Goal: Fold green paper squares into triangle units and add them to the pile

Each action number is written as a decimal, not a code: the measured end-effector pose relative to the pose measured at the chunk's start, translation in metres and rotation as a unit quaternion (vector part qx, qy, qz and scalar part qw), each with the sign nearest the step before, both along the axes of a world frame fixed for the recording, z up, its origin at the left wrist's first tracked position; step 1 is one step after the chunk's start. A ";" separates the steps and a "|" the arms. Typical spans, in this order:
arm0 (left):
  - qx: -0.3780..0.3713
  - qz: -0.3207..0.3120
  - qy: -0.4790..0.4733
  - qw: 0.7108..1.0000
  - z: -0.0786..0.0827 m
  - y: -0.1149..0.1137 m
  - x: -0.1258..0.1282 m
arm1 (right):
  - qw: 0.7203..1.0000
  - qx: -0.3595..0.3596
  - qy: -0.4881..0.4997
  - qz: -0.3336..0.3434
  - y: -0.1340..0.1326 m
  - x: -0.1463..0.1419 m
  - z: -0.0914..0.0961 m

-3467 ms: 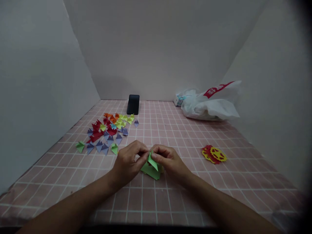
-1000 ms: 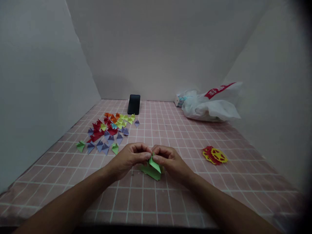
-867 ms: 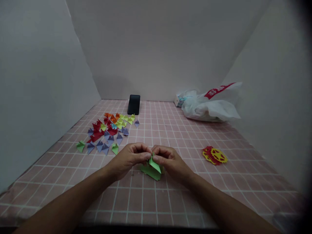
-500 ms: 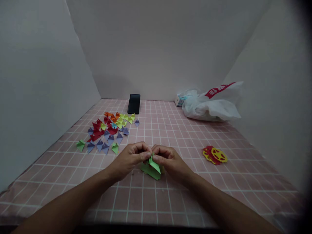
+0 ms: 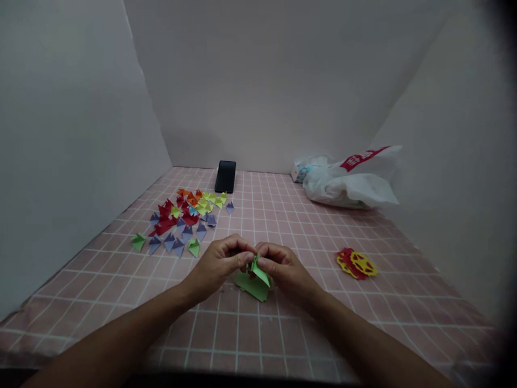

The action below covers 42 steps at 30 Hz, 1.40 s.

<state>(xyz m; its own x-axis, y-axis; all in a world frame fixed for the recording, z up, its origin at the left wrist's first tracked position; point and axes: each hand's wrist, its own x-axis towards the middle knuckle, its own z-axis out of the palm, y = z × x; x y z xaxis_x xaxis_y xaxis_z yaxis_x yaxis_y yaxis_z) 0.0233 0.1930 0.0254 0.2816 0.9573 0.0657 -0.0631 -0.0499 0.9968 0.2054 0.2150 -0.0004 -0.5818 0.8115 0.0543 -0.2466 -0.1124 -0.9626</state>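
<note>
Between my two hands is a piece of folded green paper (image 5: 260,274), raised just above the table. My left hand (image 5: 225,263) pinches its upper left edge between thumb and fingers. From the other side my right hand (image 5: 281,267) grips the top of the same piece, thumb facing me. Fingertips hide part of the folds. Below it, flat green paper (image 5: 253,286) lies on the pink checked cloth (image 5: 218,334). A green folded paper piece (image 5: 194,247) rests on the cloth beyond my left hand.
Many small folded papers, among them red (image 5: 165,215), purple (image 5: 178,247) and yellow (image 5: 204,207) ones, are spread at the left. A black phone (image 5: 225,177) stands behind them. Red and yellow cut-out discs (image 5: 363,264) lie at right, with a white plastic bag (image 5: 347,186) farther back.
The camera view has shifted slightly. Both hands keep hold of the green paper, and their fingers have moved only a little at its top.
</note>
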 end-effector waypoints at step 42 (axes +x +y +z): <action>-0.098 0.064 -0.055 0.992 -0.007 -0.006 0.012 | 0.862 0.411 -0.164 -0.245 -0.001 0.001 -0.001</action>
<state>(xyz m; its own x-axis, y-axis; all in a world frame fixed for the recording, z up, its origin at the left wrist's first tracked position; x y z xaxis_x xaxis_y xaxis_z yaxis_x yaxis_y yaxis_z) 0.0355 0.1866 0.0182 0.1584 0.9822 -0.1009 -0.1785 0.1290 0.9755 0.2062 0.2141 -0.0011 -0.2734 0.7296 0.6268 0.2306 0.6823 -0.6937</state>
